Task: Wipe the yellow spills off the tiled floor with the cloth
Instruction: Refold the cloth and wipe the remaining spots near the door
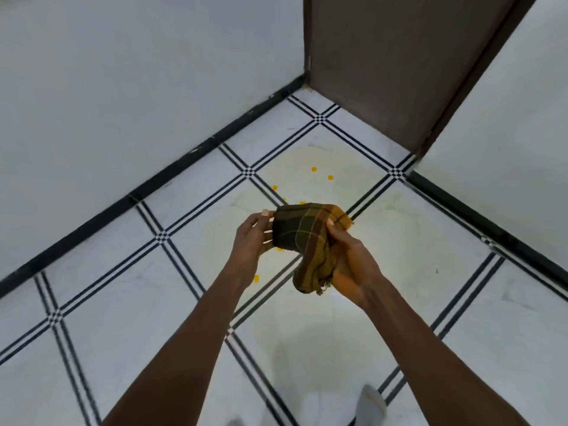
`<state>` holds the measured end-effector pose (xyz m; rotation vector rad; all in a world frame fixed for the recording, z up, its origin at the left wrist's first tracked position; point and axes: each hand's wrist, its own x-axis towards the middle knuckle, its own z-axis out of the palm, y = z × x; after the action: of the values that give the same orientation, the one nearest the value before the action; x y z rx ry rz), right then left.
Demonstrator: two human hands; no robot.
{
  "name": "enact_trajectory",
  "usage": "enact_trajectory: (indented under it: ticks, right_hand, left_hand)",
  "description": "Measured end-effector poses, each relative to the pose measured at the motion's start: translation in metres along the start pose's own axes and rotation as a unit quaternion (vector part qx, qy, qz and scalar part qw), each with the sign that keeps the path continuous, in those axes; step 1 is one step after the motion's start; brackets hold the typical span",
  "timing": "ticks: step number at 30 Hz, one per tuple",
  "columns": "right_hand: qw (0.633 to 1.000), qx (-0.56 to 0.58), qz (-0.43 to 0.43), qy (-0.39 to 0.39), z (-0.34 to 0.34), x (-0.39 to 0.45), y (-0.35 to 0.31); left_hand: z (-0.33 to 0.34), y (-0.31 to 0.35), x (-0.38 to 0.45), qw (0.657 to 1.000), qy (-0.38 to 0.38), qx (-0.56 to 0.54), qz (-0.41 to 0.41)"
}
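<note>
Here the folded olive-and-mustard checked cloth [307, 241] is held up in the air over the white tiled floor with black double lines [123, 302], between both bare hands. The left hand [253, 238] sits at the cloth's left edge, its fingers [266, 224] spread and lightly curled, their tips touching the dark folded side; whether they pinch the fabric or only steady it cannot be told. The right hand [350, 262] is closed on the cloth's right part: the thumb lies across the top of the orange-striped band, and the bunched, frayed lower end hangs down against the palm, with the other fingers hidden behind the fabric.

Below and beyond the cloth, small round yellow spills [313, 169] dot the floor. Two lie well beyond the cloth toward the brown wooden door [399, 72], one to its upper left on a black line, one peeks out just under its lower edge, and one sits lower, beside the left wrist. A pale yellowish smear spreads on the tiles around the cloth. Black skirting [153, 182] runs along the grey-white wall [123, 87] to the cloth's left.
</note>
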<state>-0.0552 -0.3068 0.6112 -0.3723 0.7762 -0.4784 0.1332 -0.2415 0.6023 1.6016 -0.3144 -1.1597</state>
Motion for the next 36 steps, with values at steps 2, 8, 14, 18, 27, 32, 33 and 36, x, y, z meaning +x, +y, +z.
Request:
enact_trajectory:
  ticks: [2,8,14,18,27,32,33,36]
  right_hand:
    - [1.000,-0.006,0.003,0.002,0.030,-0.006,0.022]
    - [0.999,-0.006,-0.009,0.043,0.097,0.008,0.111]
    - [0.994,0.042,-0.031,0.096,0.130,0.049,0.180]
    - [0.990,0.028,-0.043,0.131,0.124,0.096,0.197]
    - [0.971,-0.034,-0.069,0.227,0.038,0.266,0.264]
    - [0.940,-0.035,-0.131,0.314,-0.038,0.346,0.315]
    - [0.926,-0.040,-0.157,0.342,-0.059,0.361,0.325]
    - [0.888,-0.109,-0.235,0.380,-0.097,0.379,0.343]
  left_hand:
    - [-0.039,0.005,-0.016,1.000,0.002,0.006,-0.001]
    - [-0.163,0.005,-0.036,0.999,-0.013,0.036,-0.037]
    - [-0.241,-0.009,-0.003,0.993,-0.039,0.093,-0.063]
    - [-0.247,-0.027,0.056,0.988,-0.057,0.123,-0.075]
    - [-0.264,-0.139,0.227,0.971,-0.096,0.188,-0.113]
    - [-0.281,-0.243,0.322,0.956,-0.125,0.234,-0.125]
    - [-0.283,-0.267,0.343,0.953,-0.134,0.242,-0.123]
    - [-0.290,-0.315,0.390,0.949,-0.141,0.260,-0.109]
